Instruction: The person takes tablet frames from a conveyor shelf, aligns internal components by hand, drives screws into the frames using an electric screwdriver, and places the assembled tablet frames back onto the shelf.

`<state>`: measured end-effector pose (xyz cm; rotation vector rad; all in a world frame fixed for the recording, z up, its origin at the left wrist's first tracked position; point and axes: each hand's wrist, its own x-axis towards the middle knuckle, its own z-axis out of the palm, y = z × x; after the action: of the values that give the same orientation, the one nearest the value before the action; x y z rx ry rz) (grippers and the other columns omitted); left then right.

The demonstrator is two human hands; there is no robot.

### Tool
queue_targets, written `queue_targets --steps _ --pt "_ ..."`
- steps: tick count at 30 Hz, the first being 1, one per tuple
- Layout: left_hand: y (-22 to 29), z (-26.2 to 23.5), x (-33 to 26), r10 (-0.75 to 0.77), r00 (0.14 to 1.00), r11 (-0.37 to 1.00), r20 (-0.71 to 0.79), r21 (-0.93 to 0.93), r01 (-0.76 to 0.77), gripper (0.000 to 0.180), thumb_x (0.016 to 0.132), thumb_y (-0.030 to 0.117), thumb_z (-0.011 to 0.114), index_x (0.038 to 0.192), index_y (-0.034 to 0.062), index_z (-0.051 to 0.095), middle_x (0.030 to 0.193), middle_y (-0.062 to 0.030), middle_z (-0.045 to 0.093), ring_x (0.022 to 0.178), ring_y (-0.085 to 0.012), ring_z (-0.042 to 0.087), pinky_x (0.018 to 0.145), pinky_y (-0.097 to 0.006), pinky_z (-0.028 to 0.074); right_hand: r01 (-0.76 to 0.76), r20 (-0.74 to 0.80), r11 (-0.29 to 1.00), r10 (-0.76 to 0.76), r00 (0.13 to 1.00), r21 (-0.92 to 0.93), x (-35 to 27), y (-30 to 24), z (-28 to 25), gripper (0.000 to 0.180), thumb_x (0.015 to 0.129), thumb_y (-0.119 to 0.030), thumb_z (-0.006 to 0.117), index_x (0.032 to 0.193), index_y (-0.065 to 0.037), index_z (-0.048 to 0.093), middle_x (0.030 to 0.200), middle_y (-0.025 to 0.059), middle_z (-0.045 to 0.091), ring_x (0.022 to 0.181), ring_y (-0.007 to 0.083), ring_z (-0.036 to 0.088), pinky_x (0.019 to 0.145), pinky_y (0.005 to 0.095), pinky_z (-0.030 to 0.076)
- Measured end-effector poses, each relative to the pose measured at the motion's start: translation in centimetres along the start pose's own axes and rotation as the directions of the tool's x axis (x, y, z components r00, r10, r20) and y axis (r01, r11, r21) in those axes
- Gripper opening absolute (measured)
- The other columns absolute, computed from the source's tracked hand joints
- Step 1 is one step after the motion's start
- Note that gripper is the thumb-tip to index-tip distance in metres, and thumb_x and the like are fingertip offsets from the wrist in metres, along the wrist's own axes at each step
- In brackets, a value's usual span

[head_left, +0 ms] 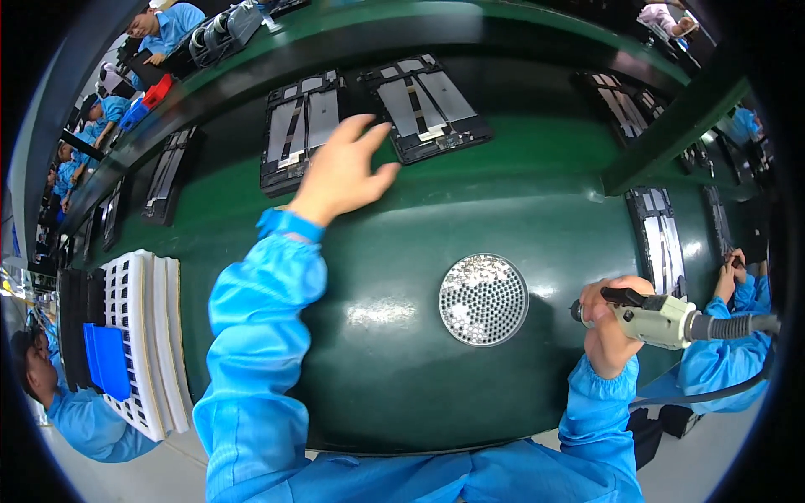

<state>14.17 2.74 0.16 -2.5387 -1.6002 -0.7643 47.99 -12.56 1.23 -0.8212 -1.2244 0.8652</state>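
My left hand reaches forward over the green conveyor belt, fingers spread, holding nothing. It hovers next to two black flat device frames with grey inner plates. My right hand is closed around a pale grey electric screwdriver with a black cable, held level near the table's right front. A round perforated metal screw tray lies on the green table between my arms.
More black frames ride the belt on both sides. White slotted trays and a blue tray are stacked at left. Other people in blue coats work at left, far back and at right.
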Motion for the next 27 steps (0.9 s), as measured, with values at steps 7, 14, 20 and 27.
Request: queue_targets --steps 7,14,20,27 --pt "1.5 5.7 5.0 0.012 0.982 0.998 0.189 0.066 -0.025 0.054 0.069 0.021 0.069 0.118 0.0076 0.053 0.109 -0.0148 0.056 0.101 -0.033 0.057 0.082 -0.047 0.05 -0.01 -0.088 0.992 -0.002 0.996 -0.13 0.1 0.9 -0.6 0.029 0.074 0.003 0.052 0.102 -0.001 0.047 0.067 0.0055 0.049 0.055 0.0151 0.047 0.06 0.0335 0.042" --pt "0.0 6.5 4.7 -0.09 0.982 0.872 -0.164 0.463 0.157 0.021 0.073 0.012 0.06 0.093 0.0079 0.06 0.097 -0.0057 0.062 0.089 -0.0251 0.06 0.061 -0.041 0.05 0.001 -0.081 0.995 -0.009 0.997 -0.098 0.2 1.3 -0.8 0.031 0.072 0.007 0.052 0.102 0.001 0.049 0.069 0.0085 0.054 0.059 0.0154 0.052 0.058 0.0281 0.046" --pt "3.5 1.3 -1.9 0.039 0.97 0.88 -0.238 0.467 0.08 0.021 0.074 0.01 0.057 0.095 0.0058 0.059 0.102 -0.0071 0.06 0.093 -0.0254 0.058 0.067 -0.041 0.05 0.001 -0.049 0.993 -0.007 0.999 -0.115 -0.4 1.1 -0.8 0.029 0.074 0.006 0.05 0.103 0.0 0.047 0.066 0.0066 0.049 0.054 0.0156 0.046 0.059 0.0325 0.044" --pt "11.5 -7.0 -17.1 0.037 0.994 0.904 -0.107 0.427 0.012 0.03 0.077 0.003 0.06 0.107 -0.0008 0.06 0.112 -0.0167 0.061 0.105 -0.0352 0.059 0.076 -0.04 0.049 -0.015 -0.101 0.998 0.008 0.995 -0.066 -0.8 1.4 -1.7 0.032 0.074 0.007 0.053 0.105 0.001 0.049 0.073 0.0088 0.053 0.06 0.0146 0.052 0.054 0.026 0.044"
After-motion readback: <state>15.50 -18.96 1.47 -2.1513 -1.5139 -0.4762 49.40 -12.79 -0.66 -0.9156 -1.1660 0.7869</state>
